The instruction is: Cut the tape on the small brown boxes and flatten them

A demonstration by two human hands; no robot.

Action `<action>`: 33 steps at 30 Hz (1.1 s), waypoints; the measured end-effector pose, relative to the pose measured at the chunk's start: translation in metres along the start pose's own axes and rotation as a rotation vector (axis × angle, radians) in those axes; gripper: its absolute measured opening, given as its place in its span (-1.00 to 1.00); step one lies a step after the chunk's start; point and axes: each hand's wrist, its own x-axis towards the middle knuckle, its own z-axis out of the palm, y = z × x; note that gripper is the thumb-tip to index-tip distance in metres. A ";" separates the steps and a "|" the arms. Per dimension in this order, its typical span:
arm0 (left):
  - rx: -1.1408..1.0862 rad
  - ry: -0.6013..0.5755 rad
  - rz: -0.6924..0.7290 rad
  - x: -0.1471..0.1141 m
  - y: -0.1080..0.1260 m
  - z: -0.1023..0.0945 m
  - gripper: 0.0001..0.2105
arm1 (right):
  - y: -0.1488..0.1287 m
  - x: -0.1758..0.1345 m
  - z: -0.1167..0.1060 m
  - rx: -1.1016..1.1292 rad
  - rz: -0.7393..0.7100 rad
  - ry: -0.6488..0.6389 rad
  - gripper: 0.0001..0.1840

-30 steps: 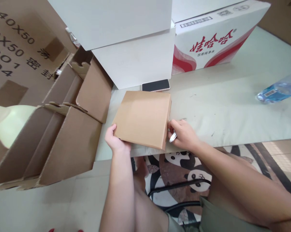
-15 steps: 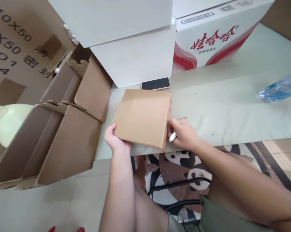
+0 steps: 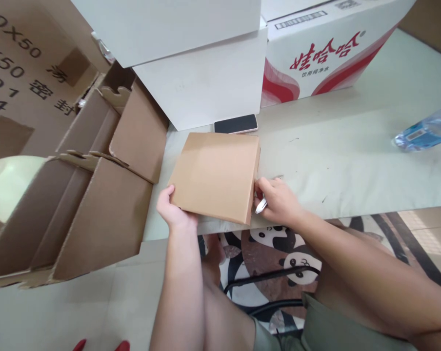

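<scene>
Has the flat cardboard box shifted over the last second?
No, not visibly. The flat cardboard box holds its place relative to the phone, its far edge still just in front of it; both drift slightly up the picture together.

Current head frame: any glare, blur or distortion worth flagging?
Head view: soft, even light on the brown box; bright patch on the floor at right; clear bottle looks soft near the edge; white boxes slant as in wide-angle stretch; white tool in right hand too small to identify.
</scene>
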 end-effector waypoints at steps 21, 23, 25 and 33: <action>0.000 -0.016 0.029 -0.001 -0.002 0.000 -0.75 | 0.000 -0.001 0.001 -0.068 0.015 -0.031 -0.70; -0.002 -0.007 0.028 0.000 -0.002 0.001 -0.75 | 0.000 0.000 0.002 -0.067 0.010 -0.028 -0.70; -0.008 0.007 0.022 -0.001 -0.001 0.001 -0.75 | 0.000 -0.001 0.002 -0.065 0.007 -0.024 -0.70; -0.021 0.010 0.004 -0.002 0.000 0.002 -0.75 | 0.000 0.000 0.001 -0.039 0.009 -0.031 -0.70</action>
